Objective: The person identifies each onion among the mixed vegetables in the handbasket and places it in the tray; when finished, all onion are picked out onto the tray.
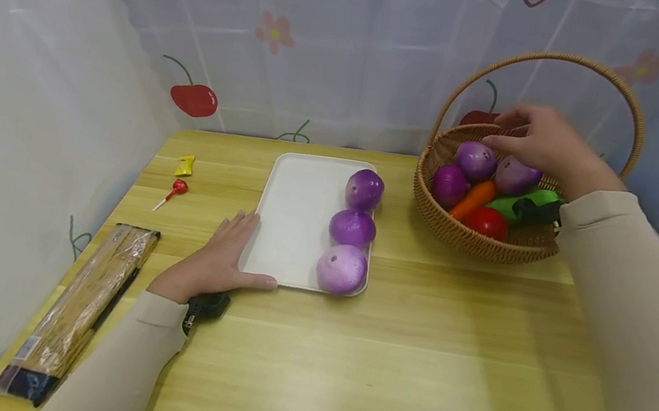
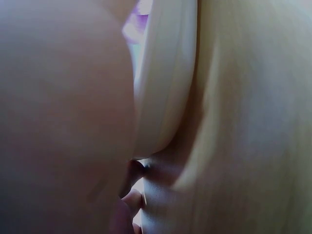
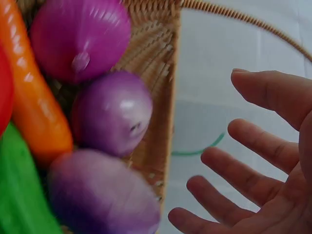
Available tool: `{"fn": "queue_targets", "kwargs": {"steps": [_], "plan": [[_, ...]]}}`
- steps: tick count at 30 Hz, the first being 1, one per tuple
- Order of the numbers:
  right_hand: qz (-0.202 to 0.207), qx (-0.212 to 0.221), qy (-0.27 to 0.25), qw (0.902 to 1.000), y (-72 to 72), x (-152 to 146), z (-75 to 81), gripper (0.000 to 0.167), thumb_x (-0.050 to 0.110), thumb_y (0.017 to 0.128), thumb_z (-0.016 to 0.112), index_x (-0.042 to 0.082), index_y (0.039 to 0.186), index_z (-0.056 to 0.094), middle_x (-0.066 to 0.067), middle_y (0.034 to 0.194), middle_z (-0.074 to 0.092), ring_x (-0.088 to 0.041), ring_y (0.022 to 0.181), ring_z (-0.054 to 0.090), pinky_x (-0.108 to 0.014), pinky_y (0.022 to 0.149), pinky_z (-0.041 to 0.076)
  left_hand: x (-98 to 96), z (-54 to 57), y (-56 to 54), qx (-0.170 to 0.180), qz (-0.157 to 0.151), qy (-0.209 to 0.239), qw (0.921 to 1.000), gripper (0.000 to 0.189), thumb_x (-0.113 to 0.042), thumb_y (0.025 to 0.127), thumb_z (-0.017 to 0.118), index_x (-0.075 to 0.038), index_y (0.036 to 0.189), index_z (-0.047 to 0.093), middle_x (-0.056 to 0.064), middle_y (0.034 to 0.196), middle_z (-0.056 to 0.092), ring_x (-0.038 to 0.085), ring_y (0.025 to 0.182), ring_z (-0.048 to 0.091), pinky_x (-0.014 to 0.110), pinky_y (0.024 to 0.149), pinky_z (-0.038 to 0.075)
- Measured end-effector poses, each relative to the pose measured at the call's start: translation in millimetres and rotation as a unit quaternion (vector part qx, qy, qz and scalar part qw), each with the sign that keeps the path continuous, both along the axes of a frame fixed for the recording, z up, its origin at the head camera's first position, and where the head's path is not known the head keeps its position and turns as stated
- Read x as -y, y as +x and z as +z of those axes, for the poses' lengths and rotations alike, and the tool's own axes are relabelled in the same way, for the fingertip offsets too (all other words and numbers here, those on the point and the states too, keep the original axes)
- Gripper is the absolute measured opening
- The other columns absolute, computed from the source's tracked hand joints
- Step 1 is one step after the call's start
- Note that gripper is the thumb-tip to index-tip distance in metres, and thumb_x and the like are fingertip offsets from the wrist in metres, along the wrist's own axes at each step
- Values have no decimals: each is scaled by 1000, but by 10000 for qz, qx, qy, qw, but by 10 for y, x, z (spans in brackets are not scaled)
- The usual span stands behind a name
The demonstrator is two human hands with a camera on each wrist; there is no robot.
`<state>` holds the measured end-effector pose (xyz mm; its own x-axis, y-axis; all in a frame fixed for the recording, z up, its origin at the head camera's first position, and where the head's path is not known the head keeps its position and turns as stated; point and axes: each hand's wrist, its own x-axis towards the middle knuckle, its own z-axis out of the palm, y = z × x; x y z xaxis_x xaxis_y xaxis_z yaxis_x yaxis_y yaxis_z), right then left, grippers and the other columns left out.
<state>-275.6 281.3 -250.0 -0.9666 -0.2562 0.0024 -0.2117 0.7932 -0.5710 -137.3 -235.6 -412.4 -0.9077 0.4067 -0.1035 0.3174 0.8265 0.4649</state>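
My left hand (image 1: 221, 254) rests at the near left corner of a white tray (image 1: 290, 221), with thumb and fingers spread along its edges. Three purple onions (image 1: 342, 270) sit in a row along the tray's right side. Over a wicker basket (image 1: 461, 238) hovers my right hand (image 1: 539, 142), holding nothing. In the right wrist view, its fingers (image 3: 243, 178) are spread and slightly bent, apart from the onions. Inside the basket lie several purple onions (image 3: 112, 113), an orange carrot (image 1: 474, 199), a red tomato (image 1: 489, 223) and a long green vegetable (image 1: 522, 203), partly hidden by the wrist strap.
On the left of the wooden table (image 1: 380, 374) are a yellow wrapped candy (image 1: 185, 165), a red lollipop (image 1: 178, 187) and a long plastic-wrapped pack of sticks (image 1: 80, 302). The basket's tall handle (image 1: 563, 58) arches above the right hand. A patterned cloth (image 1: 329, 53) hangs behind the table.
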Motion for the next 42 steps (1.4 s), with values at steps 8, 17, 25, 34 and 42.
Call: {"fn": "queue_targets", "kwargs": {"steps": [8, 17, 25, 34, 42], "plan": [[-313, 269, 260, 9988, -35, -225, -74, 84, 52, 101, 67, -6, 156, 40, -40, 154, 37, -59, 138, 36, -73, 111, 30, 5, -14, 0, 37, 7, -6, 10000, 137, -79, 80, 74, 0, 168, 5, 17, 174, 4, 35, 159, -5, 52, 126, -3], [-309, 353, 338, 9983, -39, -274, -75, 91, 56, 99, 69, -6, 157, 38, -42, 153, 37, -60, 137, 36, -72, 112, 29, -2, -7, -11, -47, -33, 16, 10000, 137, -78, 79, 75, 1, 168, 7, 19, 174, 6, 36, 159, -3, 52, 126, -3], [-158, 365, 497, 9980, -53, -284, -103, 89, 50, 98, 73, -9, 156, 38, -43, 152, 37, -61, 136, 37, -73, 111, 29, 0, -8, -13, -23, -17, 30, 10000, 137, -78, 79, 75, 1, 168, 7, 18, 174, 6, 36, 159, -4, 52, 126, -3], [54, 737, 343, 9967, -77, -330, -279, 82, 30, 97, 78, -11, 155, 37, -42, 152, 37, -57, 133, 40, -71, 110, 33, -4, -28, -14, -27, -36, 75, 10000, 137, -79, 79, 75, 1, 168, 7, 19, 174, 6, 37, 158, -3, 53, 126, -2], [109, 875, 824, 9927, -127, -388, -402, 77, 25, 93, 82, -10, 149, 43, -42, 144, 41, -55, 125, 43, -71, 109, 33, -24, -13, -5, -6, -25, 51, 10000, 137, -80, 79, 74, 1, 168, 7, 18, 174, 6, 36, 159, -3, 52, 126, -3]]}}
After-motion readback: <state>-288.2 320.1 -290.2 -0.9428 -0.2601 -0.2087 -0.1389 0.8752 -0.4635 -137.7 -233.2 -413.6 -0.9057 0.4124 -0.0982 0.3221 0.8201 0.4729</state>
